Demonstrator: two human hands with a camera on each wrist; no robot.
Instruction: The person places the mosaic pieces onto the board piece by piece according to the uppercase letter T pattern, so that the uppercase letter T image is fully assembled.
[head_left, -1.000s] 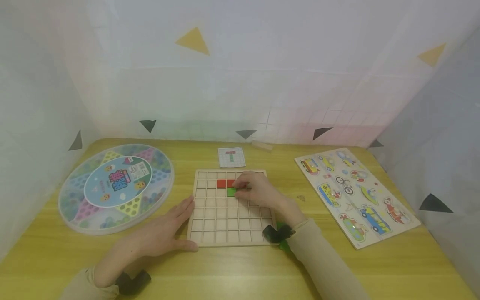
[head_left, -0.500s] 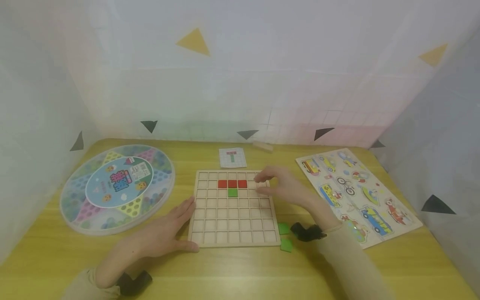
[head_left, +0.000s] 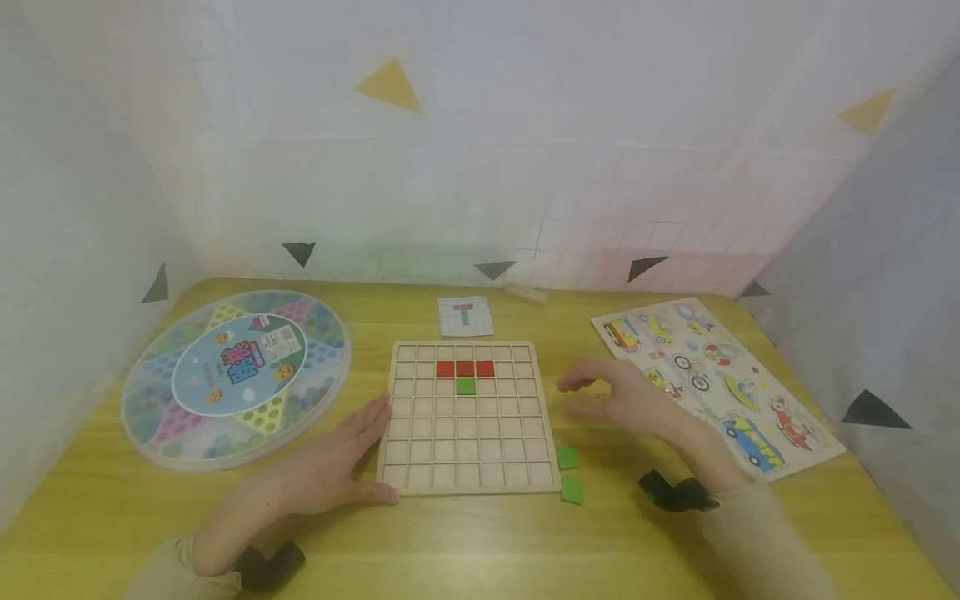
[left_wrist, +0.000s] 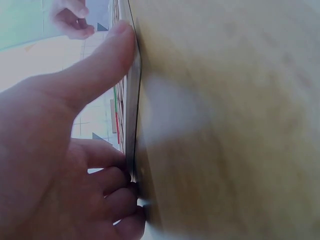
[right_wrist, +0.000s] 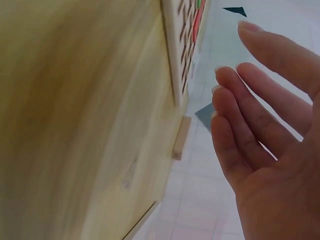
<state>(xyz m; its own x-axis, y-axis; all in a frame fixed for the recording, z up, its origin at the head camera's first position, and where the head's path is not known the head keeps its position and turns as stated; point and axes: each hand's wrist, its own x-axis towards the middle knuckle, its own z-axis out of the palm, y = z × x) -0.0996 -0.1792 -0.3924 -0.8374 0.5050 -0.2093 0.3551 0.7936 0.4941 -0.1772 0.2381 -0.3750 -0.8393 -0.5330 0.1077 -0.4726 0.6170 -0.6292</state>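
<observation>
A wooden grid board point(head_left: 468, 429) lies in the middle of the table. Three red tiles point(head_left: 465, 368) sit side by side in its second row, with a green tile point(head_left: 466, 386) directly below the middle one. My left hand point(head_left: 326, 462) rests against the board's left edge, thumb at the near corner and fingers along the side; the left wrist view shows the thumb point(left_wrist: 102, 65) touching the rim. To the right of the board my right hand point(head_left: 622, 396) hovers above the table, holding nothing, fingers loosely bent. Two loose green tiles point(head_left: 567, 457) lie by the board's near right corner.
Behind the board lies a pattern card point(head_left: 465, 317) with a red and green T. A small wooden block point(head_left: 526, 293) is near the wall. At left is a round marble game board point(head_left: 236, 379); at right, a wooden picture puzzle point(head_left: 720, 383), partly under the right arm.
My right hand has left the green tile in the grid and moved right, off the board, uncovering the third red tile and the loose green tiles. The left hand has stayed put.
</observation>
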